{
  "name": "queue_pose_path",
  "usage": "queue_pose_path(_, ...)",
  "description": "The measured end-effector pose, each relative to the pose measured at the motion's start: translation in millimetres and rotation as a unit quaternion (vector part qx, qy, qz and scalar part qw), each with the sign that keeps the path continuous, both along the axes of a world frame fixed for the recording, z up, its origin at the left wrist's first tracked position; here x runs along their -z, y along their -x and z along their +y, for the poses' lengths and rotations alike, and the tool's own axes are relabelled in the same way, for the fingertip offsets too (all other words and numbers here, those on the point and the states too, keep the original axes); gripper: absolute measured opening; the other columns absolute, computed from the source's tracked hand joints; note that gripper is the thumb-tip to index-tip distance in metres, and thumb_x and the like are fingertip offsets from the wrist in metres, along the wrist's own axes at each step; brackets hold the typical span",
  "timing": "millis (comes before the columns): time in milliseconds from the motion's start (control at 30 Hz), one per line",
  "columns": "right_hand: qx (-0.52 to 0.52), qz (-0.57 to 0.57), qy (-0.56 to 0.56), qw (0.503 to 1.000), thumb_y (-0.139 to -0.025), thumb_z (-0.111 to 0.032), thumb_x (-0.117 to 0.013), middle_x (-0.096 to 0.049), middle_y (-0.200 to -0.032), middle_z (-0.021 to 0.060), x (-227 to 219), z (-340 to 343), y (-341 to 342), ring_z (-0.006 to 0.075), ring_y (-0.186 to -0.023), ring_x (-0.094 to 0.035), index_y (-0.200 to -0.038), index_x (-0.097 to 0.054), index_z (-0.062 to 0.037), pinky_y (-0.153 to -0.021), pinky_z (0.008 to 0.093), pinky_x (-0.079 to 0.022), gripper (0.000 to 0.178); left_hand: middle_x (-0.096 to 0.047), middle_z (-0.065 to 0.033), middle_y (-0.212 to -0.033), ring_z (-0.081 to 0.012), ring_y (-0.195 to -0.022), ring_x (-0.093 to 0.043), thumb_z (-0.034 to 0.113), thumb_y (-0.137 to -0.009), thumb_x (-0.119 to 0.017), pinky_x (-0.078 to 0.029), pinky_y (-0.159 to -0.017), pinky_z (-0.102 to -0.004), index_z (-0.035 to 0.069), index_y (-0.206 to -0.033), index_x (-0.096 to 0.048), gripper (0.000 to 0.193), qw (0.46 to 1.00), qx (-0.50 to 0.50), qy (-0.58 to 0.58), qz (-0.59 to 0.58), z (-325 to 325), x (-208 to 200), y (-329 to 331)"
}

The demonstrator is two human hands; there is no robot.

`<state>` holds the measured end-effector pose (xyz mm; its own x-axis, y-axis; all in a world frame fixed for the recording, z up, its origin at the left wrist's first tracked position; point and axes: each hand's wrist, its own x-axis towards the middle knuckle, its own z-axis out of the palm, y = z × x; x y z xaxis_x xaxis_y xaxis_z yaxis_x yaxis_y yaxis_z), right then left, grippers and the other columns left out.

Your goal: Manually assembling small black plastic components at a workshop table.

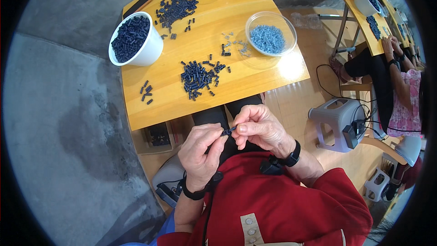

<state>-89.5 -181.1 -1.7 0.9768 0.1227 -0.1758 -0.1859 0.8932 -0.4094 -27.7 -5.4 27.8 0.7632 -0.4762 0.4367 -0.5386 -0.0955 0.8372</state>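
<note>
Left hand (200,152) and right hand (260,130) pinch a small dark piece (226,132) between them, at the centre of the frame.
The left thumb and fingers are closed on the piece's left part; the right thumb and forefinger are pinched together at its right end, and whether they also grip a separate part is too small to tell. The piece is off the table (248,79), just beyond its near edge, below a loose dark pile (198,78). Upper left stands a white bucket (154,55) of similar dark pieces; upper right of centre, a clear bowl holds pale blue bits (267,39). The step in hand looks like fitting or adjusting by fingertip; the next move likely calls for a steady left pinch and a small, aligned right-hand push or twist.
</note>
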Motion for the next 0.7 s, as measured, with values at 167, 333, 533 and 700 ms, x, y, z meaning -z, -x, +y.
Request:
queue_pose_path(167,0.001,0.008,-0.01,1.0,-0.09,-0.005,-0.068,-0.071,-0.086,0.0147,-3.3,2.6,-0.7,0.0195,-0.07,-0.072,-0.096,-0.066,0.0015,-0.062,0.0329,-0.063,0.009,-0.069,-0.0139,-0.089,-0.0281,-0.083,-0.068,-0.01,-0.074,-0.073,-0.054,-0.072,-0.0337,0.0,-0.096,-0.067,0.025,0.998,-0.007,-0.028,-0.051,-2.1,-2.6,-3.2)
queue_pose_path(333,0.011,0.017,-0.005,1.0,-0.091,-0.007,-0.067,-0.071,-0.084,0.0135,-5.4,4.9,0.3,0.0183,-0.069,-0.072,-0.094,-0.066,0.0004,-0.062,0.0321,-0.062,0.008,-0.068,-0.0135,-0.088,-0.0319,-0.082,-0.068,-0.008,-0.074,-0.074,-0.055,-0.07,-0.0367,0.001,-0.099,-0.066,0.028,0.993,-0.013,-0.045,-0.109,-4.0,-2.8,-3.4)
queue_pose_path(533,0.029,0.052,0.007,0.998,-0.091,-0.005,-0.066,-0.069,-0.08,0.0131,-6.8,11.9,1.3,0.0197,-0.063,-0.068,-0.09,-0.062,-0.001,-0.056,0.0325,-0.059,0.006,-0.066,-0.0134,-0.091,-0.0321,-0.085,-0.068,-0.01,-0.074,-0.073,-0.055,-0.073,-0.0371,-0.001,-0.101,-0.066,0.03,0.972,-0.032,-0.093,-0.213,-5.8,-2.4,-0.7)
queue_pose_path(700,-0.008,0.068,-0.052,0.996,-0.094,-0.012,-0.065,-0.068,-0.078,0.0092,-0.1,14.4,-0.3,0.0164,-0.059,-0.062,-0.088,-0.061,-0.0061,-0.054,0.0289,-0.052,0.008,-0.066,-0.014,-0.091,-0.0334,-0.085,-0.067,-0.012,-0.075,-0.071,-0.055,-0.073,-0.0376,-0.002,-0.103,-0.065,0.03,0.955,-0.036,-0.118,-0.269,-7.2,1.1,1.6)
